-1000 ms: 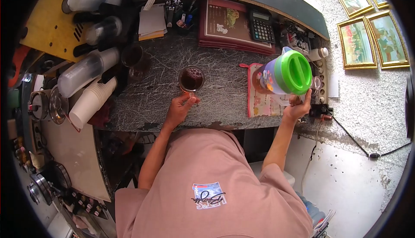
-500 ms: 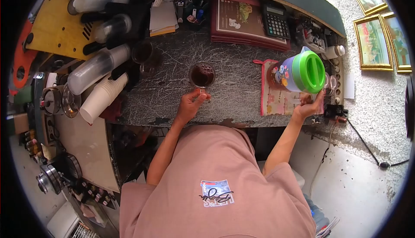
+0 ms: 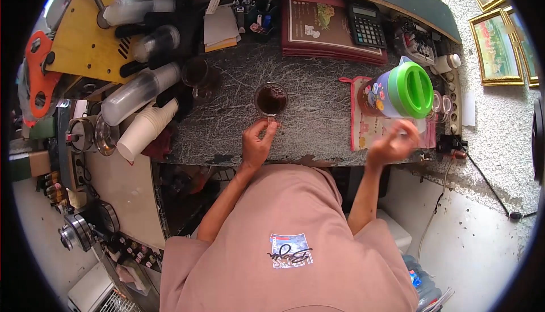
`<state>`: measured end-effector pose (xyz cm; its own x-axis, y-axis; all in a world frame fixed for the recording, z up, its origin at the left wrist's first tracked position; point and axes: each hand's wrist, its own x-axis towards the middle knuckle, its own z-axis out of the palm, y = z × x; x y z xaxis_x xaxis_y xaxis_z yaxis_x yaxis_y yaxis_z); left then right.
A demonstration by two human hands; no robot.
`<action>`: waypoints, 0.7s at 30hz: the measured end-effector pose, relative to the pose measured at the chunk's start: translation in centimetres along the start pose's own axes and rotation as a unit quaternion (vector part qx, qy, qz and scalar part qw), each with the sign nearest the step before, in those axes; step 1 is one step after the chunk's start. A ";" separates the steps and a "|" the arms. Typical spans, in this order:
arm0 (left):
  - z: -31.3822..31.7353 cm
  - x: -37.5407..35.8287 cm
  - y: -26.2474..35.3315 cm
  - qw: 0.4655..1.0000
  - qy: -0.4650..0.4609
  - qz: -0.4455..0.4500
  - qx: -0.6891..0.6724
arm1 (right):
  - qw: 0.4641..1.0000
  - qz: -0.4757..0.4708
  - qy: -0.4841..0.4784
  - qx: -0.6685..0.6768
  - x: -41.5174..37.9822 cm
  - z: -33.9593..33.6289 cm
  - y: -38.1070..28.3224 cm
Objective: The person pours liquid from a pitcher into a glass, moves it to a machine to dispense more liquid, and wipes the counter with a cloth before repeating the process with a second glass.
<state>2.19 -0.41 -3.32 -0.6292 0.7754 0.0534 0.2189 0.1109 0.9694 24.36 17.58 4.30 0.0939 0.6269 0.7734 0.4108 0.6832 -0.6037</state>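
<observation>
A glass mug of dark brown drink point(image 3: 271, 97) stands on the worn black tabletop, seen from above. My left hand point(image 3: 256, 144) has its fingers closed on the mug's handle at the near side. To the right, a pitcher with a bright green lid and flower pattern point(image 3: 414, 91) rests on a pink-edged patterned cloth point(image 3: 361, 134). My right hand point(image 3: 392, 146) is in the air just in front of the pitcher, apart from it. It is blurred by motion, with loosely bent fingers, and nothing shows in it.
A second glass mug point(image 3: 197, 74) stands at the left, beside stacked paper cups point(image 3: 149, 127) and plastic cups point(image 3: 139, 93). Along the back lie paper slips point(image 3: 220, 27), maroon menus point(image 3: 318, 25) and a calculator point(image 3: 367, 26). Small glasses point(image 3: 446, 105) stand behind the pitcher.
My right hand has let go of the pitcher and moved left, away from it. My left hand stays on the mug's handle. The whole view has shifted slightly.
</observation>
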 end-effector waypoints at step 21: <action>-1.5 -0.1 0.9 0.993 0.028 0.035 0.107 | 0.787 0.220 -0.546 0.185 -11.2 12.5 -3.7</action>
<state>1.36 -1.33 -2.09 -0.6460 0.7509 0.1376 0.4137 0.1928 0.8898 10.40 12.73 -4.50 -0.7647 0.6436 -0.0317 0.2458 0.2459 -0.9376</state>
